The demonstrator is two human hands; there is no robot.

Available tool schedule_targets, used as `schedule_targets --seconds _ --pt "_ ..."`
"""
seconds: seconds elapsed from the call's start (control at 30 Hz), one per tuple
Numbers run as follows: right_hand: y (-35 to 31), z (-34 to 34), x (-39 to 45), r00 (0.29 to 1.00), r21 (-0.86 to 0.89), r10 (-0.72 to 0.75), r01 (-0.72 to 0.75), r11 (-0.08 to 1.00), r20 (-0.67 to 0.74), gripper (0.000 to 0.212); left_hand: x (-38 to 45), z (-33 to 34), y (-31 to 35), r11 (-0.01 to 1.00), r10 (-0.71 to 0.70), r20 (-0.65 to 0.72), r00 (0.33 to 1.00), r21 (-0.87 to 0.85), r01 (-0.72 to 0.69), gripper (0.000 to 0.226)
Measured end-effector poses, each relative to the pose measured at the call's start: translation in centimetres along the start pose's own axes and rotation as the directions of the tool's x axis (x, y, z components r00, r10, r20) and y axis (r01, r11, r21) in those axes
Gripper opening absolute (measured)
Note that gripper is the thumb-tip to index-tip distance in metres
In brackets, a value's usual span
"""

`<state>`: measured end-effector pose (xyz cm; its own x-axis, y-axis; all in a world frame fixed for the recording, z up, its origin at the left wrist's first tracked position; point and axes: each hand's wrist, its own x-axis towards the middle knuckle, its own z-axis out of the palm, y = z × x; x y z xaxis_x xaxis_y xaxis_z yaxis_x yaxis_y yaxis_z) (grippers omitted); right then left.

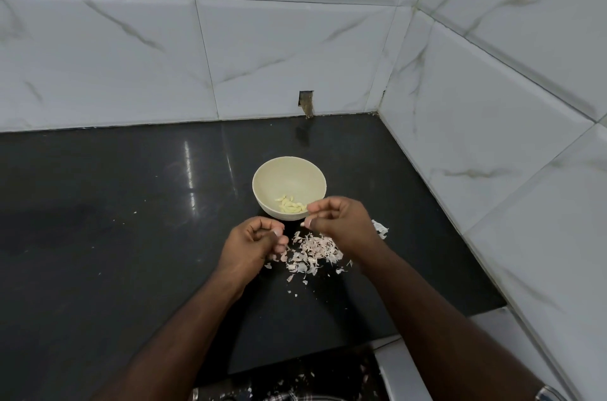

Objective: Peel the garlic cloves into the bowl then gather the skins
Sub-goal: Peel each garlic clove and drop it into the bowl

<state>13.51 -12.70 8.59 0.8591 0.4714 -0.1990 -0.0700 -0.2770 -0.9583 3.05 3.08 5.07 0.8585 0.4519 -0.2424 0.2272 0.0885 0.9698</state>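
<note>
At the bottom edge, closest to the camera, some small pale scraps (289, 384) lie on a dark patterned surface below the counter edge, and a metal watch (549, 393) shows on the right wrist. Both forearms reach forward over the black counter (115, 203).

The left hand (251, 244) is above the counter with its fingers curled in toward the palm. Its thumb and fingertips are closed together, and a pale bit shows near the lower fingers, but I cannot tell if the hand holds a clove or only skin. The right hand (341, 223) is a little farther and higher, also with curled fingers. Its thumb and forefinger pinch something small and pale at the tips; it is too small to say what it is. The two hands are near each other but they do not touch.

Between and under the hands lies the pile of garlic skins (313, 252), pinkish-white and thin, spread loosely on the counter. Some loose flakes are scattered toward the camera, and one bigger white piece (381, 229) lies just beside the right hand, on its right side.

Just behind the hands stands the cream bowl (289, 177), upright on the counter. The peeled garlic cloves (290, 204) lie at its bottom, a small heap on the near side. The right hand's fingertips are in front of the bowl's near rim.

Behind the bowl, the counter meets white marbled wall tiles (295, 39) in a corner, with a small dark notch (306, 101) at the base of the wall.
</note>
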Motion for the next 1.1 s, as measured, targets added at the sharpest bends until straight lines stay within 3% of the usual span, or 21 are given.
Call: schedule_targets --seconds 0.07,0.13,0.2,0.47,0.7,0.8,0.9,1.0,1.1 --pt "-0.3 -0.2 0.8 0.997 -0.033 -0.034 0.032 0.999 -0.067 0.021 0.4 -0.7 -0.5 0.983 0.024 -0.001 1.000 0.182 -0.023 0.014" --pt "-0.5 -0.1 1.5 0.989 -0.100 -0.081 0.069 0.993 -0.120 0.021 0.6 -1.4 -0.9 0.888 0.049 0.055 0.997 0.455 -0.069 0.014" --pt "-0.7 0.2 2.1 0.982 -0.158 -0.119 0.095 0.983 -0.146 0.022 0.4 -1.5 -1.2 0.778 0.037 0.122 0.992 0.619 -0.105 0.012" --pt "-0.6 0.5 2.9 0.962 -0.219 -0.211 0.172 0.960 -0.171 0.016 -0.1 -0.5 -1.3 0.653 0.076 0.158 0.985 0.738 -0.169 0.013" --pt "1.7 0.0 0.7 0.987 -0.188 -0.149 0.135 0.973 -0.064 0.009 0.2 -0.6 -1.9 0.668 0.126 0.125 0.984 0.723 -0.178 0.012" --pt "3.0 0.3 -0.3 0.996 -0.289 -0.088 0.092 0.953 0.026 0.004 0.0 -0.6 -1.7 0.704 0.141 0.075 0.987 0.693 -0.154 0.012" --pt "3.9 1.0 -0.8 0.984 -0.496 -0.111 0.165 0.852 0.137 0.009 0.0 -0.7 -1.9 0.745 0.134 0.031 0.991 0.656 -0.121 0.012" --pt "4.1 1.6 -0.8 0.980 -0.495 -0.138 0.192 0.848 0.144 0.020 0.0 -0.7 -1.9 0.858 0.099 0.016 0.995 0.504 -0.094 0.013" --pt "3.7 2.0 -1.0 0.968 -0.386 -0.154 0.222 0.895 0.198 0.023 -0.2 -0.6 -1.5 0.980 0.018 0.048 0.999 0.200 -0.027 0.005"
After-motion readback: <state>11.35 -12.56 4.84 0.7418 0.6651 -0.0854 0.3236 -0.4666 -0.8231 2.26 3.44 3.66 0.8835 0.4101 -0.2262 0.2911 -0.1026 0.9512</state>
